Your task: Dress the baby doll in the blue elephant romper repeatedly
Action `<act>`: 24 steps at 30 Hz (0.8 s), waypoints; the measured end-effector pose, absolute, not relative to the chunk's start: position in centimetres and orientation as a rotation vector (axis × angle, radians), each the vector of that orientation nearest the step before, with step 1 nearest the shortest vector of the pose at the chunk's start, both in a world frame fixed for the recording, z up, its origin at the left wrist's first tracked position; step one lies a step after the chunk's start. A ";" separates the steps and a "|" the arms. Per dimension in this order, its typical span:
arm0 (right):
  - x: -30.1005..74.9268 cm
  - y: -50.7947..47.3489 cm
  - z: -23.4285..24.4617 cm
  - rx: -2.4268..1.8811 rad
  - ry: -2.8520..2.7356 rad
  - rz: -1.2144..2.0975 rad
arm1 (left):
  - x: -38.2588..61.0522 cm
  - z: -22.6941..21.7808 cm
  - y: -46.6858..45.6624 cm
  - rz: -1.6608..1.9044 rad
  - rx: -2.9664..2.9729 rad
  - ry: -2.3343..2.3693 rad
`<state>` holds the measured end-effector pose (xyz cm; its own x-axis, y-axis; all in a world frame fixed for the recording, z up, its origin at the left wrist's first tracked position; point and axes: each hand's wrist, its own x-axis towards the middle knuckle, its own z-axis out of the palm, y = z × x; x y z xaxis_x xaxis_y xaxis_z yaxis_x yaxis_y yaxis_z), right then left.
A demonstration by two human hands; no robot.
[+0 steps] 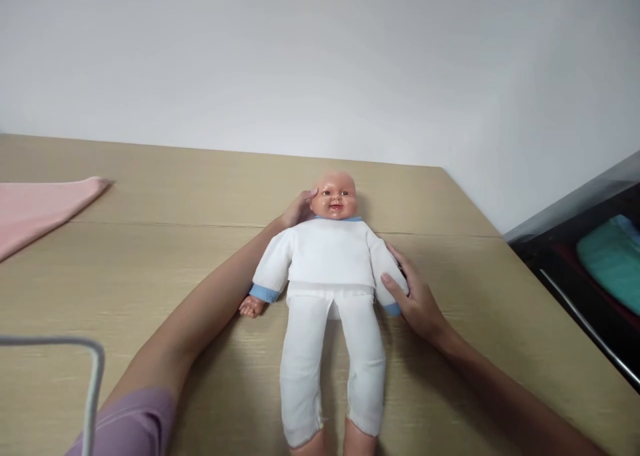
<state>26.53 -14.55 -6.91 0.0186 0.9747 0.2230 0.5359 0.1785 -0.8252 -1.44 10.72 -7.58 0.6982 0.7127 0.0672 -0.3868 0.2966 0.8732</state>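
Note:
A baby doll [330, 259] lies on its back on the wooden table, its head toward the wall and its legs toward me. It wears a white top and white trousers with blue trim at the neck and cuffs. My left hand [299, 207] is at the side of the doll's head, thumb on its temple, the other fingers mostly hidden behind the head and shoulder. Wrapped round the doll's sleeved arm on the right is my right hand [417, 299], with the thumb on top and the fingers along the outer side.
A pink cloth [45, 209] lies flat on the table [165, 196] at the far left. A pale bent rod [95, 369] stands in the near left corner. Beyond the table's right edge is a dark container [565, 263] with a green cloth [613, 263]. A white wall rises behind.

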 end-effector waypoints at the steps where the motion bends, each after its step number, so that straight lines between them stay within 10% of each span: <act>1: 26.6 -14.6 -6.9 -1.472 -1.634 0.655 | -1.4 -7.5 10.6 0.751 1.032 0.354; 24: 26.3 -14.9 -7.1 -1.492 -1.652 0.525 | -0.8 -7.1 9.8 0.808 0.962 0.486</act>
